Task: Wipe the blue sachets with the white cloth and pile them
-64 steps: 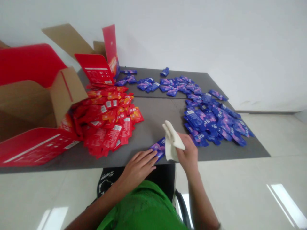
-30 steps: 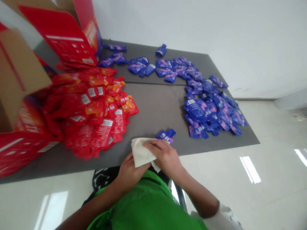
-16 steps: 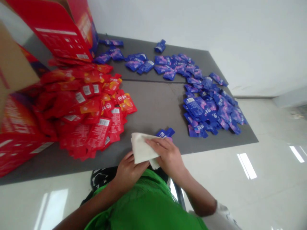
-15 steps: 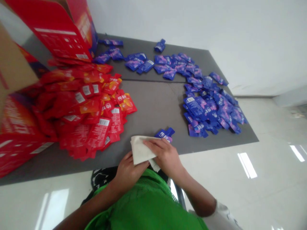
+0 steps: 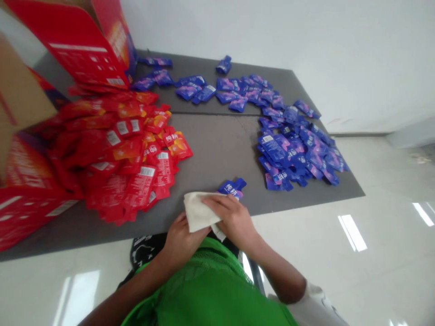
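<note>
White cloth (image 5: 197, 212) sits pinched between both hands: the left hand (image 5: 179, 235) curls closed beneath it, and the right hand (image 5: 231, 218) lies over it, fingers together. A blue sachet (image 5: 231, 188) pokes out past the right fingers, on the gray table (image 5: 217, 140).

One bare left hand (image 5: 183, 235) and one bare right hand (image 5: 234, 217) are sharing a single folded cream cloth (image 5: 197, 212), while one lone blue spouted foil pouch (image 5: 231, 188) is lying just beyond them. Dozens of glossy red foil pouches (image 5: 136, 154) (far too many overlap for an exact tally) are heaping up in one mound, and dozens of blue foil pouches (image 5: 292, 154) are spreading across one dark gray table (image 5: 217, 140). One opened red cardboard carton (image 5: 68, 50) is standing at the table's end.
</note>
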{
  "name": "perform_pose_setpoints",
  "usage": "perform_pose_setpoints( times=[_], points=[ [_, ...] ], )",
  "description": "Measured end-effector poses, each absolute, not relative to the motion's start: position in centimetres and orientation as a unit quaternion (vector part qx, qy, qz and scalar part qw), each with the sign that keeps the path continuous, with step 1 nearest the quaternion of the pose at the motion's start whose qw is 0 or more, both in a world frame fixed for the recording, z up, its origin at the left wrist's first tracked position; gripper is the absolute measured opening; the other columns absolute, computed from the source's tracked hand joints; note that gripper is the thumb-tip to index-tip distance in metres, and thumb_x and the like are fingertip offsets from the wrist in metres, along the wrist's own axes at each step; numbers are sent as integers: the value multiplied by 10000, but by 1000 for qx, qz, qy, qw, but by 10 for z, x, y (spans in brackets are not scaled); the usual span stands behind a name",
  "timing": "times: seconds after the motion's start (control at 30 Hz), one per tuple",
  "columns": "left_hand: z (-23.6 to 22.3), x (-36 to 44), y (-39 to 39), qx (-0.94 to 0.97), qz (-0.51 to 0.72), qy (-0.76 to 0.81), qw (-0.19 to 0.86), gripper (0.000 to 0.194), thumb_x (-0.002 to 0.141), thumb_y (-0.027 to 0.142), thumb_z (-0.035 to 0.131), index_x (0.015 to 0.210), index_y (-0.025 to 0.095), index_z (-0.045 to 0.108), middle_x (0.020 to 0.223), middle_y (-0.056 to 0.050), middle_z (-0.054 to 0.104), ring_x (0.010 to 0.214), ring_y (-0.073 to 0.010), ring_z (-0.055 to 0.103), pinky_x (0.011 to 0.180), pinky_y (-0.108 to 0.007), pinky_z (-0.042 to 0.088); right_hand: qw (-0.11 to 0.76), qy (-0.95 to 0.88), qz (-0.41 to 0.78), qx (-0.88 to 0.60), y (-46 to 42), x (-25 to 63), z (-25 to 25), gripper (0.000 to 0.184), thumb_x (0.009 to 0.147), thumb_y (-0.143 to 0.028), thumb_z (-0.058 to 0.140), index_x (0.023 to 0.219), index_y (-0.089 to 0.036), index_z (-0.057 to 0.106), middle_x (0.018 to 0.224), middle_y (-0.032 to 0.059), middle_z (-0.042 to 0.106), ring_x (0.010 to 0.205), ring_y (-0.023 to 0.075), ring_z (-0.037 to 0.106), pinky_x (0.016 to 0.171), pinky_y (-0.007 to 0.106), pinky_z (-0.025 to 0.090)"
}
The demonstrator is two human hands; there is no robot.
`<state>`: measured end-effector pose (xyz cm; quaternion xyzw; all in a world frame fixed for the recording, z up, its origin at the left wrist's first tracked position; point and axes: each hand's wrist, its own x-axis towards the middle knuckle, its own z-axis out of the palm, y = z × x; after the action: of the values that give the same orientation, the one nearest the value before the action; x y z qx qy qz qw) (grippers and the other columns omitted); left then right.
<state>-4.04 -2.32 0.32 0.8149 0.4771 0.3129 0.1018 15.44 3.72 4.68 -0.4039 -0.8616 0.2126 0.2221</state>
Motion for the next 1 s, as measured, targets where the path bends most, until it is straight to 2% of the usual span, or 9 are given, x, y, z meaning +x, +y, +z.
perform_pose_setpoints(
  times=[0.17,0.23,0.3,0.37,0.5,0.67,0.73,0.9,1.0],
  points=[
    [10,-37,-19,822,332,452,99,176,1028,222,618,1162,205,730,1189,-23,789,1099,-188,740,991,-363,517,213,-823,138,-508,77,185,35,656,801,49,512,1377,-222,669,1262,75,749,1055,271,662,990,418,546],
    [11,-36,-17,822,337,448,101,176,1029,210,617,1169,197,722,1228,-19,777,1147,-184,725,993,-358,507,234,-805,109,-535,88,194,42,630,811,32,515,1373,-208,671,1228,90,754,1037,284,663,967,433,550],
    [10,-36,-17,820,339,449,101,169,1029,216,617,1154,198,729,1215,-19,782,1129,-187,731,985,-361,507,270,-800,112,-524,82,190,51,599,854,4,521,1398,-212,649,1247,95,743,1063,281,660,959,424,554],
    [9,-37,-18,819,332,458,99,152,1031,222,609,1076,213,754,1109,-8,808,1013,-189,758,951,-369,518,279,-819,150,-478,65,175,54,603,887,-8,523,1439,-233,610,1317,83,718,1115,264,654,987,403,547],
    [8,-37,-21,813,319,479,88,236,1033,232,588,876,234,764,824,17,798,745,-184,741,858,-382,531,214,-860,209,-414,38,151,44,569,889,-21,569,1407,-247,639,1305,64,732,1100,253,659,1010,380,549],
    [9,-36,-19,816,336,458,105,161,1029,230,618,1133,206,738,1176,-8,794,1062,-185,749,968,-372,511,197,-843,150,-478,72,176,35,625,818,40,555,1382,-208,661,1259,89,743,1038,278,651,959,409,557],
    [9,-35,-18,817,335,458,105,170,1022,221,630,1161,202,727,1227,-14,777,1129,-188,732,979,-368,506,199,-829,122,-508,88,190,40,640,799,53,534,1376,-191,667,1235,102,747,1024,289,648,938,415,557],
    [9,-35,-19,816,334,461,105,163,1027,227,620,1138,210,738,1190,-17,789,1096,-194,742,978,-367,508,282,-811,124,-498,74,181,60,611,858,23,521,1415,-204,631,1275,93,730,1071,276,646,961,411,539],
    [8,-36,-22,808,323,484,95,200,1031,231,596,923,224,764,933,-5,818,870,-189,763,895,-354,533,265,-839,187,-437,45,154,56,601,884,10,536,1434,-218,618,1323,74,719,1094,259,641,981,385,536]
  ],
)
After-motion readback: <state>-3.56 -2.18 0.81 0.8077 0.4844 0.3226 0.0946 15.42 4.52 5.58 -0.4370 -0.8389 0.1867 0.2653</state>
